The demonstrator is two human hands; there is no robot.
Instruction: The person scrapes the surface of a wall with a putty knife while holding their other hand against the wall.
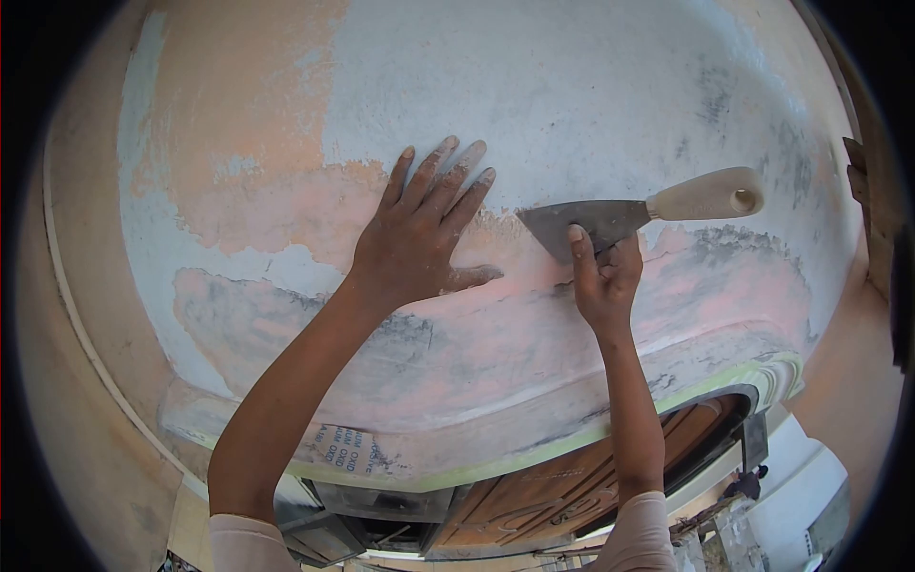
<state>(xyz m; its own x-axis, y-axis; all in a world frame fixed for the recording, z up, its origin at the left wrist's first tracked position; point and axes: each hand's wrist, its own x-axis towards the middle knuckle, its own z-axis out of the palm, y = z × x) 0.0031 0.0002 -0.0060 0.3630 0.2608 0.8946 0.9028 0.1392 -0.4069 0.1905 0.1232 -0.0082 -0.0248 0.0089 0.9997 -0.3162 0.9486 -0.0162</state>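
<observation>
A putty knife with a grey metal blade and a pale handle is in my right hand. My thumb presses on the blade, and the other fingers are partly hidden behind it. The handle points right, with a hole near its end. The blade's left corner is close to a patchy wall of white, orange and pink layers. My left hand lies against this wall, palm down with fingers spread, left of the blade. Whitish dust coats its fingertips.
Below the hands runs a moulded ledge with a pale green edge. Sandpaper with blue print lies on it at the left. Under the ledge are a brown wooden door and a dark frame. A trim line curves along the left.
</observation>
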